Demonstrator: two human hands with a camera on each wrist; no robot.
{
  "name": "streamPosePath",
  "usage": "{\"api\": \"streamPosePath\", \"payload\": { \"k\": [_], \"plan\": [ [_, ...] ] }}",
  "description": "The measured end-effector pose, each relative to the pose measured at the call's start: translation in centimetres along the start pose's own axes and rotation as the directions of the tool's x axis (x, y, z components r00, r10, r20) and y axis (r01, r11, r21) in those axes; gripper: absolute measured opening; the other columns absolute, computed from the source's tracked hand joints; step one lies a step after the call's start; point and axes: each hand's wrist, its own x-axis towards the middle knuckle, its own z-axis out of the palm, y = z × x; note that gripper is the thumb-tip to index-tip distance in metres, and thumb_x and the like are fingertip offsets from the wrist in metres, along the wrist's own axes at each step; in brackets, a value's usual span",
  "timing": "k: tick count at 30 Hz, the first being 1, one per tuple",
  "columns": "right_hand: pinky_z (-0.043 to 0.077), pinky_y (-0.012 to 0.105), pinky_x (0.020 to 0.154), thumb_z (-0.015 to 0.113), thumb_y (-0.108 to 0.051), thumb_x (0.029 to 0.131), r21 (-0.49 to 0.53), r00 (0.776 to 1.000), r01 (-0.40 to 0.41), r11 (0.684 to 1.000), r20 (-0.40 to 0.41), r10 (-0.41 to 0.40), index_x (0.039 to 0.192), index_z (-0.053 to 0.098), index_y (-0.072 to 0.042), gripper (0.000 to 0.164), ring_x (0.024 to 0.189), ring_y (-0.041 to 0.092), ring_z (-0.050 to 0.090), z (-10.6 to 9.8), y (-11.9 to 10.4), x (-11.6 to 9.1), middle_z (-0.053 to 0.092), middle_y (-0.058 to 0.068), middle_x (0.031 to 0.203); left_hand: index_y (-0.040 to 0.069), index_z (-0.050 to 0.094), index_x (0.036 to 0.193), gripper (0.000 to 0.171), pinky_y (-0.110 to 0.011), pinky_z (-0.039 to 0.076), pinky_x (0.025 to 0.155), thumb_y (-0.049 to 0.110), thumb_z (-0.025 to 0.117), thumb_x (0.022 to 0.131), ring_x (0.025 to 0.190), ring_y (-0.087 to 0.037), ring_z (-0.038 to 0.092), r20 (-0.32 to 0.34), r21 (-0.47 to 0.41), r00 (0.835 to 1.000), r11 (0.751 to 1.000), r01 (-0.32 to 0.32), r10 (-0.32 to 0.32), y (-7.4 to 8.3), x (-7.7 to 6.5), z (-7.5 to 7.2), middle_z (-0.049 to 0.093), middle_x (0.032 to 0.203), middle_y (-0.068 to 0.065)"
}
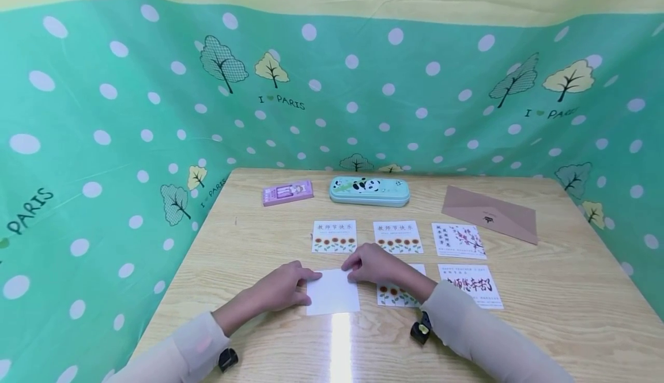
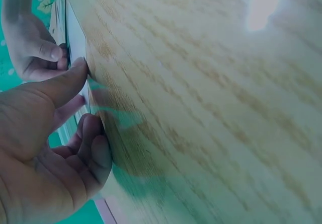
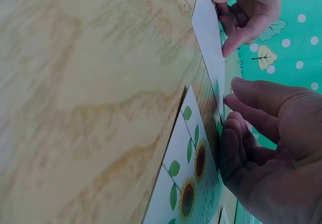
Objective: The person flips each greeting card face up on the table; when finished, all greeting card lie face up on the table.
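Note:
A blank white card (image 1: 333, 295) lies flat on the wooden table in front of me. My left hand (image 1: 284, 286) touches its left side, index fingertip at the far left corner and thumb by the near left edge. At the far right corner, the thumb and index finger of my right hand (image 1: 374, 263) touch the card's edge. Both hands keep their other fingers bent, as the left wrist view shows for the left hand (image 2: 55, 133). Under my right forearm lies a sunflower card (image 1: 391, 297), partly hidden; the right wrist view shows its flowers (image 3: 187, 199) close up.
Two sunflower cards (image 1: 334, 237) (image 1: 398, 237) lie in the far row beside a blossom card (image 1: 459, 240). A card with large red writing (image 1: 472, 286) is nearer right. Behind are a purple box (image 1: 287, 192), a panda pencil case (image 1: 369, 191) and a brown envelope (image 1: 487, 213).

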Motion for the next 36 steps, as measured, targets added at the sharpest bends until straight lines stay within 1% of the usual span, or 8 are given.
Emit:
{"api": "streamPosePath", "payload": {
  "k": [6,11,14,18,25,29,33,36],
  "plan": [
    [0.048,0.028,0.074,0.078,-0.014,0.087,0.039,0.999,-0.05,0.998,0.003,0.05,0.104,0.078,-0.017,0.018,0.083,0.013,0.057,0.0,-0.3,0.3,0.065,-0.003,0.088,0.011,0.068,0.132,0.054,-0.021,0.041,0.059,0.022,0.085,0.082,0.068,-0.007,0.045,0.001,0.01,1.0,1.0,-0.001,0.001,0.4,-0.1,-0.1,0.055,0.086,0.005],
    [0.049,0.03,0.078,0.078,-0.014,0.086,0.033,0.998,-0.065,0.997,-0.003,0.065,0.099,0.077,-0.018,0.014,0.085,0.014,0.059,-0.1,-0.6,0.5,0.066,-0.004,0.09,0.012,0.068,0.133,0.054,-0.021,0.04,0.059,0.023,0.084,0.083,0.067,-0.006,0.044,0.008,0.03,1.0,1.0,-0.003,0.002,0.5,0.0,-0.2,0.056,0.084,0.005],
    [0.049,0.029,0.077,0.077,-0.014,0.088,0.022,0.998,-0.067,0.997,0.002,0.067,0.098,0.076,-0.018,0.011,0.083,0.013,0.06,-0.1,-0.7,0.5,0.067,-0.005,0.088,0.013,0.068,0.133,0.054,-0.02,0.039,0.059,0.023,0.084,0.083,0.066,-0.005,0.043,0.011,0.046,1.0,0.999,-0.002,0.001,0.4,0.0,-0.1,0.054,0.082,0.007],
    [0.049,0.026,0.072,0.077,-0.012,0.088,0.038,0.998,-0.056,0.998,0.02,0.055,0.096,0.075,-0.016,0.009,0.078,0.012,0.06,-0.3,-0.8,0.5,0.066,-0.003,0.084,0.014,0.068,0.133,0.053,-0.021,0.039,0.059,0.023,0.084,0.083,0.066,-0.005,0.043,0.018,0.052,1.0,0.999,-0.007,0.006,0.4,0.0,-0.1,0.054,0.081,0.007],
    [0.041,0.023,0.065,0.078,-0.012,0.088,0.076,0.995,-0.038,0.996,0.092,0.031,0.105,0.076,-0.016,0.018,0.072,0.012,0.052,-0.6,-0.5,0.7,0.061,-0.002,0.079,0.014,0.068,0.134,0.053,-0.022,0.04,0.06,0.023,0.083,0.084,0.067,-0.007,0.043,0.025,0.048,1.0,0.999,-0.01,0.009,0.5,0.0,-0.2,0.056,0.083,0.006],
    [0.042,0.025,0.068,0.077,-0.01,0.087,0.078,0.991,-0.001,0.997,0.132,-0.009,0.111,0.076,-0.017,0.024,0.076,0.014,0.053,-0.8,-0.1,0.6,0.062,-0.002,0.083,0.014,0.068,0.134,0.053,-0.021,0.039,0.059,0.024,0.083,0.084,0.067,-0.007,0.044,0.023,0.045,1.0,0.999,0.003,-0.004,0.5,0.0,-0.2,0.056,0.085,0.005],
    [0.045,0.029,0.073,0.076,-0.009,0.088,0.104,0.989,0.024,0.994,0.142,-0.039,0.117,0.074,-0.019,0.031,0.083,0.017,0.056,-0.9,0.1,0.5,0.064,-0.001,0.092,0.013,0.066,0.136,0.056,-0.022,0.041,0.062,0.025,0.082,0.084,0.07,-0.007,0.047,0.008,0.044,1.0,0.999,0.019,-0.019,0.5,0.0,-0.2,0.06,0.093,0.003],
    [0.044,0.029,0.07,0.074,-0.01,0.09,0.12,0.99,0.021,0.993,0.136,-0.037,0.121,0.073,-0.019,0.033,0.08,0.017,0.055,-1.0,0.2,0.5,0.064,0.001,0.092,0.012,0.062,0.14,0.061,-0.025,0.043,0.066,0.025,0.082,0.084,0.074,-0.009,0.049,-0.004,0.043,0.999,0.998,0.043,-0.043,0.5,-0.1,-0.1,0.06,0.095,0.002]
  ]
}}
